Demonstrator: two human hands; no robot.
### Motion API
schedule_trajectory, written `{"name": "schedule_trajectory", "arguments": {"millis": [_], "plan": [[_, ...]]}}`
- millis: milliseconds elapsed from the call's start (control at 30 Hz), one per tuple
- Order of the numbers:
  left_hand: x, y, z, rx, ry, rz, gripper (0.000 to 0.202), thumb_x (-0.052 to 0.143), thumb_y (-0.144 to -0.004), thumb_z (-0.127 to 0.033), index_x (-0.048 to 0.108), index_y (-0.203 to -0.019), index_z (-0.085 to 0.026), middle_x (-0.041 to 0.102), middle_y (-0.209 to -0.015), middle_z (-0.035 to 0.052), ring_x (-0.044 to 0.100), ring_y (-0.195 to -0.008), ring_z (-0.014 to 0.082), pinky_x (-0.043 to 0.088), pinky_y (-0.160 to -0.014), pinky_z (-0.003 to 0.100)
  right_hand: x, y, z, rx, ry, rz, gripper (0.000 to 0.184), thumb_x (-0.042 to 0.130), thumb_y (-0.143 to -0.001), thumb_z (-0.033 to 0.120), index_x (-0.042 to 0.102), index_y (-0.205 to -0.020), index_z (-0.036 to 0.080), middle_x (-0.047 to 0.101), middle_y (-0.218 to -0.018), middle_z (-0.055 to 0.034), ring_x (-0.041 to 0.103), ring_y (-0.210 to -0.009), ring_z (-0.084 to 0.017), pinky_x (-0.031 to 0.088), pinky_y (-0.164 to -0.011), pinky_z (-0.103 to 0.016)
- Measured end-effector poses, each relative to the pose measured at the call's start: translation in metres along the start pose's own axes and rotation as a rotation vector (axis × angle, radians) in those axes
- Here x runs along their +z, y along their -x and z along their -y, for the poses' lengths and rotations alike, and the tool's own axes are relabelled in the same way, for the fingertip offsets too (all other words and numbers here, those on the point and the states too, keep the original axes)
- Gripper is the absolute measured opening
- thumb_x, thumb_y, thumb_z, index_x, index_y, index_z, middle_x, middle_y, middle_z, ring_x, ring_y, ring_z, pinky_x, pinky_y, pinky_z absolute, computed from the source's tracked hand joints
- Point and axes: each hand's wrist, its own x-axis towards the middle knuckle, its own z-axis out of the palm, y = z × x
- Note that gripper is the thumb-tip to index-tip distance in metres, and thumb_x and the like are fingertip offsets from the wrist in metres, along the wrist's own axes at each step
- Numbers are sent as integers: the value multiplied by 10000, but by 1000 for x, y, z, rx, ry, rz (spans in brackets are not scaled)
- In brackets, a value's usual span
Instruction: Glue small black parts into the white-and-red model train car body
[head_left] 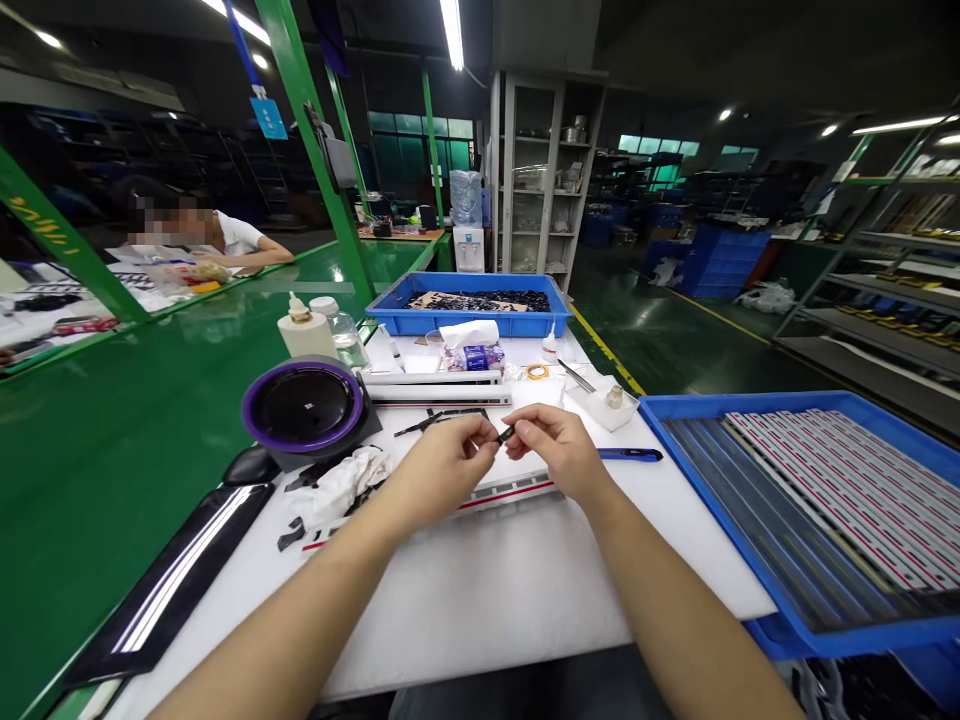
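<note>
Legible text: none. Marks seen, dial centred on the view: slanting yellow strokes on the green post, between 9 and 10 o'clock; pale characters on the hanging blue tag, 10 o'clock, too small; pale lettering on the purple panel of the tissue pack, dial centre, unresolved; tiny pale mark on the purple-rimmed black dish, near 9 o'clock, undecipherable.

It's black on the little piece, white with a red line on the lone strip, red-lined, dark-dashed white strips in a blue tray, a purple-rimmed black dish, and green across the bench!
</note>
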Motion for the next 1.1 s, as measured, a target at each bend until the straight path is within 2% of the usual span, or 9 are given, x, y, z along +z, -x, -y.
{"name": "schedule_trajectory", "arguments": {"millis": [200,333,433,600,667,733,800,933,1100], "plan": [[22,7,8,41,252,-58,229,489,-906,-375,629,-836,-208,584,-698,-23,500,-637,130,391,-590,251,-1,-3,-3,135,-225,6,238,739,-743,382,656,-757,159,611,-564,15,564,-505,-107,479,-516,-249],[28,13,12,268,233,-166,153,515,-917,-269,650,-870,-217,679,-834,12,592,-766,145,452,-718,262,-1,-7,-4,427,-526,186,299,762,-655,352,530,-626,166,385,-433,92,280,-358,-27,225,-363,-174],[31,18,8,396,249,-280,146,513,-916,-204,651,-870,-208,685,-814,22,602,-760,142,460,-721,262,5,-4,-2,500,-572,258,320,739,-667,376,488,-641,178,331,-439,103,218,-376,-27,195,-376,-178],[33,18,6,86,438,-239,147,572,-896,-299,669,-841,-204,665,-792,8,572,-727,138,444,-687,261,18,13,-2,-106,-5,-108,189,608,-848,342,562,-741,193,424,-519,55,344,-480,-79,292,-484,-241],[33,13,9,-57,616,-144,192,609,-868,-368,677,-841,-191,658,-795,10,566,-732,142,441,-678,262,19,16,-3,-385,347,-146,141,595,-850,275,592,-733,197,514,-590,14,427,-561,-106,338,-561,-278],[34,9,12,-135,808,-61,227,648,-834,-397,679,-830,-172,635,-767,6,543,-706,130,428,-658,253,19,15,-5,-470,503,-98,134,585,-847,259,604,-729,198,562,-636,-10,457,-603,-121,355,-598,-297],[34,6,15,-165,978,0,231,687,-801,-388,675,-833,-159,606,-739,-3,518,-679,112,416,-656,245,20,10,-6,-312,331,-108,162,570,-863,300,572,-735,201,527,-614,7,422,-560,-110,346,-551,-277],[35,6,13,-86,1044,141,225,681,-807,-375,666,-802,-151,585,-701,-8,503,-667,105,405,-669,250,20,-1,-5,148,-415,-45,332,610,-830,396,408,-648,206,294,-526,79,244,-452,-65,227,-409,-204],[35,12,11,-68,792,79,211,672,-819,-370,683,-864,-164,603,-718,-7,539,-699,124,407,-672,260,9,-6,2,49,-606,-339,252,712,-757,295,484,-725,192,462,-653,47,431,-552,-63,351,-448,-161]]}}
